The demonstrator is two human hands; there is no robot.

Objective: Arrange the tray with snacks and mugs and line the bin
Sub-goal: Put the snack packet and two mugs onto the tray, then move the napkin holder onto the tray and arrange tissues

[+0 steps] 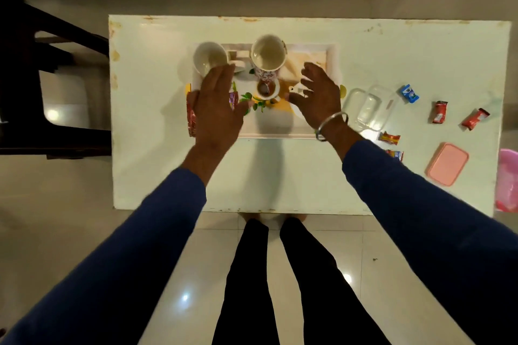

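The room is dim and warm-toned, lit from overhead: small lamp glints sit on the glossy floor tiles (185, 297), and a soft body shadow falls across the white table (392, 59). Both hands look slightly motion-blurred (the left hand (217, 109) more so), and the wide lens bends the frame edges.

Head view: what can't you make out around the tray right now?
- Left end of the tray: covered by the left hand; only edges of a red packet show.
- Tray's near right corner: behind the right hand.
- Pink item: cut off by the picture's right edge.
- Loose snack packets: labels too small to read.
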